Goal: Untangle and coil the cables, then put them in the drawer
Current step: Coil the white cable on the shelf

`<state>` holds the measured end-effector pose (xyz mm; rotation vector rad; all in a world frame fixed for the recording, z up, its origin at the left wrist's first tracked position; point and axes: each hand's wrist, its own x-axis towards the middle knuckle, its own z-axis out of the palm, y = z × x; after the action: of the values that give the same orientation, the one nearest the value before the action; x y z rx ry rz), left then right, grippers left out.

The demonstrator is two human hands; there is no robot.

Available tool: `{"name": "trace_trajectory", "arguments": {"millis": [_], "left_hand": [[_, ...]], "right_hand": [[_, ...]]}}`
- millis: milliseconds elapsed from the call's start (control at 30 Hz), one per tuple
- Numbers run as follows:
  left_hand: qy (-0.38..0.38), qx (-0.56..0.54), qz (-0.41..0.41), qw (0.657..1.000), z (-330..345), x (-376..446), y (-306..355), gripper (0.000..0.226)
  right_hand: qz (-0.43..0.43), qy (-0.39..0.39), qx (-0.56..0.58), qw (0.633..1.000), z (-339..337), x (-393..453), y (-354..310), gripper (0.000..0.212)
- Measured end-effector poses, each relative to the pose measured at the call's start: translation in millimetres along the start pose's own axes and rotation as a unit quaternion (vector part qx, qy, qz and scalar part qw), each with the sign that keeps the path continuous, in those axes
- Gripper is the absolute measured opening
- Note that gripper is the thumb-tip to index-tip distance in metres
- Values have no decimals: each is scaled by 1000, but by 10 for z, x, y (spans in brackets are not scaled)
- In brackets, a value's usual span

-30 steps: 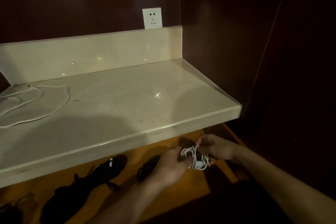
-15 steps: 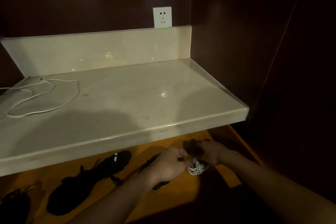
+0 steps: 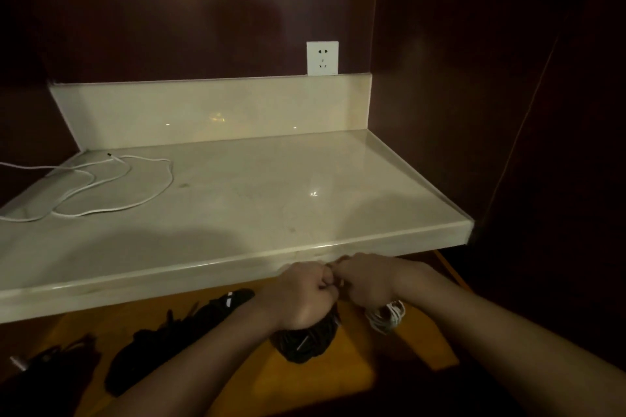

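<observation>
A coiled white cable (image 3: 389, 315) hangs under my right hand (image 3: 371, 284), which grips its top. My left hand (image 3: 301, 296) is a fist pressed against the right one, its fingers curled at the same cable; the part they hold is hidden. Both hands hover just below the front edge of the cream stone counter (image 3: 257, 213), above the orange wooden drawer bottom (image 3: 352, 372). A black coiled cable (image 3: 305, 344) lies under my left hand. A loose white cable (image 3: 115, 186) sprawls uncoiled on the counter's left side.
More black cables (image 3: 176, 338) lie on the wooden surface to the left, another dark bundle (image 3: 50, 360) farther left. A white wall socket (image 3: 322, 58) sits above the counter's backsplash. Dark wood panels close in the right side and back.
My hands have risen close under the counter edge and drawn together. The white coil, held between both hands before, now hangs below my right hand. The view shifted so the counter sits further right.
</observation>
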<state>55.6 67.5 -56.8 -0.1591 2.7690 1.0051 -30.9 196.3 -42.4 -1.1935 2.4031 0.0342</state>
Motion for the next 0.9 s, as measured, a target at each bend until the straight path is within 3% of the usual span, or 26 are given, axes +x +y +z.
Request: {"name": "trace_trajectory", "arguments": {"millis": [300, 433, 733, 900], "left_hand": [[134, 28, 9, 990, -595, -452, -205, 19], [198, -5, -26, 980, -947, -687, -430, 14], [350, 89, -145, 921, -1740, -1070, -1201, 15], [372, 110, -192, 902, -2068, -1112, -1709, 25]], "right_hand": [[-72, 17, 65, 995, -543, 50, -584, 19], [-110, 56, 98, 987, -747, 211, -914, 20], [-170, 115, 131, 970, -947, 944, -1713, 21], [-187, 145, 120, 964, -1059, 1441, -2189, 18]]}}
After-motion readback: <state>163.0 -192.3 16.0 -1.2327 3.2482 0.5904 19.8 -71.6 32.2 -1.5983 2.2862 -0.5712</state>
